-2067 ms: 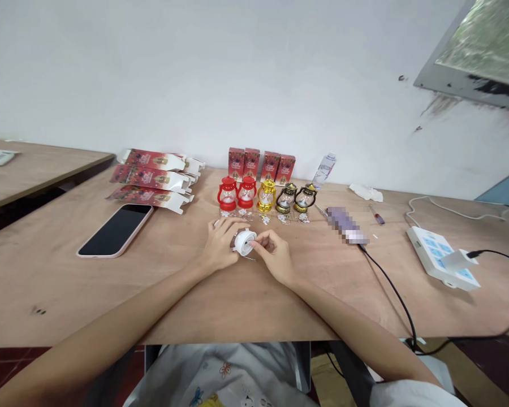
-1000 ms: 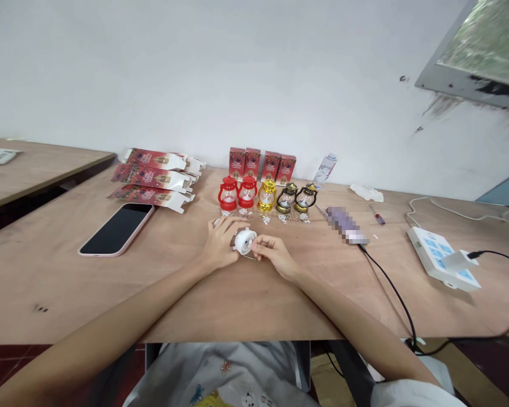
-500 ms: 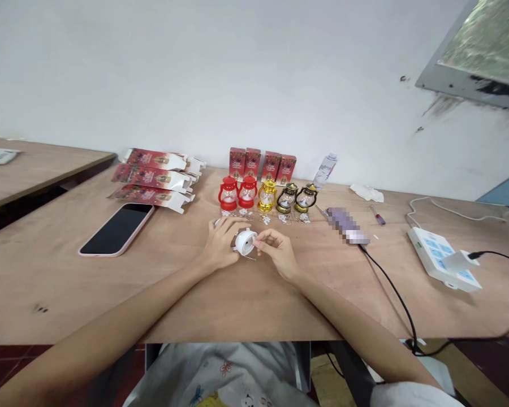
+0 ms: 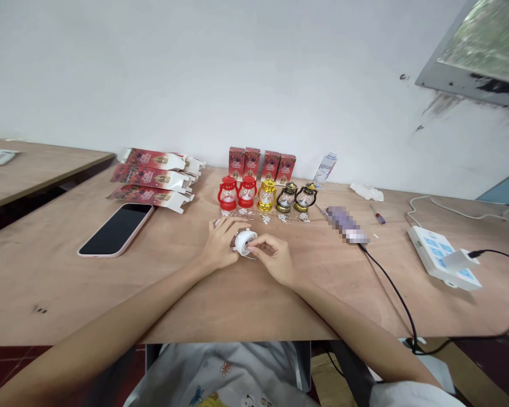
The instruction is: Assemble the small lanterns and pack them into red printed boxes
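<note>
My left hand (image 4: pixel 220 244) is wrapped around a small white lantern (image 4: pixel 243 240) lying on its side on the wooden table (image 4: pixel 254 294), its round base turned toward me. My right hand (image 4: pixel 275 255) is pinched at that base, with the fingertips on its underside; whatever they pinch is too small to make out. Just behind stands a row of toy lanterns: two red lanterns (image 4: pixel 236 193), a gold lantern (image 4: pixel 266 195) and two black lanterns (image 4: pixel 296 198). Small tags (image 4: pixel 263 218) lie in front of them.
Several red boxes (image 4: pixel 262 164) stand by the wall, and flattened red cartons (image 4: pixel 152 180) lie at the left above a face-down phone (image 4: pixel 116 229). To the right are a blurred device with a black cable (image 4: pixel 390 288), a screwdriver (image 4: pixel 376 215), a bottle (image 4: pixel 324 167) and a white power strip (image 4: pixel 443 258).
My right fingers have shifted back and forth slightly at the white lantern's base. The left hand has kept its hold, and nothing else on the table has moved.
</note>
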`<state>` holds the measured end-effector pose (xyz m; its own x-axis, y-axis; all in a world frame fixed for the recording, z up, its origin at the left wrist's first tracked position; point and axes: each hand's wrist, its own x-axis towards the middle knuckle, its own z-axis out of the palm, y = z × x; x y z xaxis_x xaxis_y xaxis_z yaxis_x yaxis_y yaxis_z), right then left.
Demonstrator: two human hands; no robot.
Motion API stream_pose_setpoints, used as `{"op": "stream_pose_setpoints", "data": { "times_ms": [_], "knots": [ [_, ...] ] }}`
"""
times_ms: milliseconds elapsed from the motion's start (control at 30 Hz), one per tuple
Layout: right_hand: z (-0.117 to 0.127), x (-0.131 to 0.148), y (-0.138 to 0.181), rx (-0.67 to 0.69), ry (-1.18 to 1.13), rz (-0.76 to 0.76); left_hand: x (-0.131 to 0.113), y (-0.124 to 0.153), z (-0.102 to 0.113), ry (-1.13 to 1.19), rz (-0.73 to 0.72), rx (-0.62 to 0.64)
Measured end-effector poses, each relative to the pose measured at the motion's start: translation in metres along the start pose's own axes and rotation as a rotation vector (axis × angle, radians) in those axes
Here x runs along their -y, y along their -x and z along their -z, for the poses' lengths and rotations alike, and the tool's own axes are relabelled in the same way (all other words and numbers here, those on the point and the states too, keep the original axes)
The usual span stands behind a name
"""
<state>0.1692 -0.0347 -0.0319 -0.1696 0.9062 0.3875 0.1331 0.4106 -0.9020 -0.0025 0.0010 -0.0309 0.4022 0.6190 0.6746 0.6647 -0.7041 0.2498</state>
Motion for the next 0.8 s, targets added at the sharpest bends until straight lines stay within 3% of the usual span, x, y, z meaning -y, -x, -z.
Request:
{"op": "stream_pose_setpoints", "data": {
  "times_ms": [333,600,800],
  "knots": [
    [0.0012,-0.0006,0.0005,-0.022,0.106,0.160,-0.0005,0.0001,0.0007,0.003,0.032,0.058],
    [0.0016,0.0049,0.0016,-0.023,0.173,0.240,0.0003,0.0005,-0.0002,0.003,0.003,0.029],
    [0.0026,0.0039,0.0035,-0.056,0.224,0.199,0.0000,0.0001,-0.0014,0.052,0.006,0.070]
  ]
}}
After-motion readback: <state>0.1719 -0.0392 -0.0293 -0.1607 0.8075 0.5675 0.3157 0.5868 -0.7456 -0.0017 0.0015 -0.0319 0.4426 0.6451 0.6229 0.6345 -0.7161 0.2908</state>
